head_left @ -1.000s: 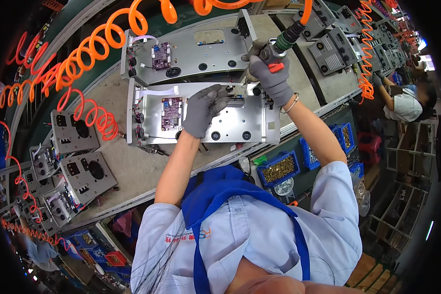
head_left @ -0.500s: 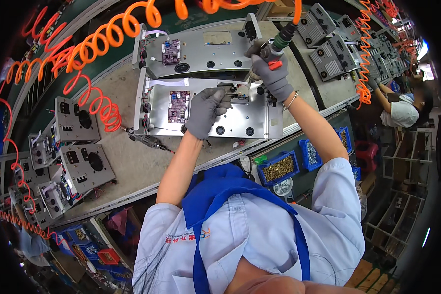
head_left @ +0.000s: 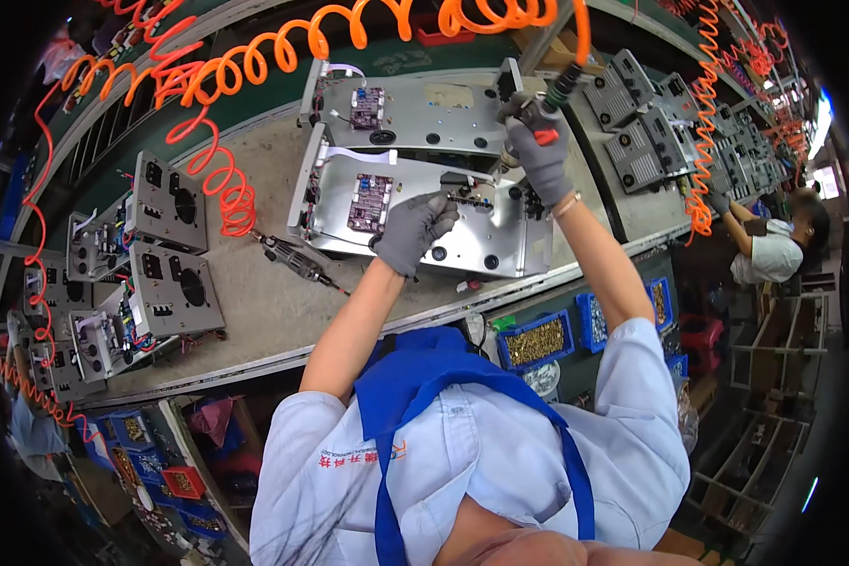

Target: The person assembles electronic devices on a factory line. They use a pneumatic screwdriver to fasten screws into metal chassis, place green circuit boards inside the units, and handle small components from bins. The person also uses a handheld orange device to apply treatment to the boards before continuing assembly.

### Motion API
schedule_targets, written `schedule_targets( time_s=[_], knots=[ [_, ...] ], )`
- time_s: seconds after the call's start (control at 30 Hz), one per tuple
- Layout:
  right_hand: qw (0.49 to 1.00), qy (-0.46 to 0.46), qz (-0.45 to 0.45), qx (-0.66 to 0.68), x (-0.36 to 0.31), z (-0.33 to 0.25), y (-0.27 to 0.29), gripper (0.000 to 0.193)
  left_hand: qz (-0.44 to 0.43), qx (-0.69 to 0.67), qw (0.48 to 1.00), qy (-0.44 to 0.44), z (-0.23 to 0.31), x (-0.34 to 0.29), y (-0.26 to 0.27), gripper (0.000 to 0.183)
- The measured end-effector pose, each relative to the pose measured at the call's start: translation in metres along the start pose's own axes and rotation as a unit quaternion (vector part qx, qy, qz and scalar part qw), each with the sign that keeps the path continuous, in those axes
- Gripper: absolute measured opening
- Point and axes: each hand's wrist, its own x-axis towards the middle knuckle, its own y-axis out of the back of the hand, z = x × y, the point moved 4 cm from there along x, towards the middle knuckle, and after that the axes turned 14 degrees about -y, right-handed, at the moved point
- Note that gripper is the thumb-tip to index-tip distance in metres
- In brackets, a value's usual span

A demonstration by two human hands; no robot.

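We had the near metal chassis (head_left: 476, 243) lying flat-side up in the middle of the bench (head_left: 245, 321), its purple circuit board (head_left: 371, 202) toward the left, seemingly so that its inner face lay within easy reach. Our right hand (head_left: 540, 156) was wrapped round a power driver (head_left: 545, 138), nose pointing down at the chassis's far right part, probably to keep the tool steep. Our left hand (head_left: 415, 232) hung over the panel with fingers curled together beside a small component strip (head_left: 474, 201), perhaps to steady it; we could not tell whether the fingertips pinched anything.

Just beyond stood a second, similar chassis (head_left: 410, 111). An orange coiled hose (head_left: 583, 33) ran overhead to the tool, likely to leave the surface clear of tubing. A spare driver (head_left: 297, 262) lay to the left on the pale, scuffed benchtop. Grey housings (head_left: 174, 288) stood farther left, a blue bin (head_left: 541, 360) of brass-coloured hardware sat near right, and a co-worker (head_left: 769, 255) was busy far right.
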Motion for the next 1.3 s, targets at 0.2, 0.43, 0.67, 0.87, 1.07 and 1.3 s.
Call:
schedule_targets(
  time_s=[0.2, 0.43, 0.67, 0.87, 1.07, 1.3],
  knots=[
    [0.986, -0.023, -0.009, 0.164, -0.016, -0.055, -0.041, 0.033, -0.099, 0.026, 0.984, -0.146, -0.014, 0.031, 0.015, 0.024],
    [0.975, -0.011, 0.001, 0.222, -0.006, -0.043, -0.042, 0.032, -0.034, -0.177, 0.983, 0.020, 0.004, 0.029, -0.007, 0.017],
    [0.976, -0.022, 0.051, 0.211, -0.001, -0.038, -0.038, 0.037, 0.000, -0.176, 0.984, 0.017, -0.002, 0.044, 0.001, 0.014],
    [0.962, -0.046, 0.050, 0.265, 0.002, -0.027, -0.038, 0.034, 0.048, -0.195, 0.978, 0.053, -0.002, 0.049, 0.001, 0.015],
    [0.947, -0.078, 0.073, 0.303, 0.010, -0.013, -0.037, 0.034, -0.031, -0.102, 0.993, -0.052, 0.009, 0.046, 0.006, 0.018],
    [0.953, -0.119, 0.093, 0.264, 0.035, 0.015, -0.045, 0.032, 0.095, 0.451, 0.847, -0.263, 0.029, 0.054, 0.001, 0.021]
  ],
)
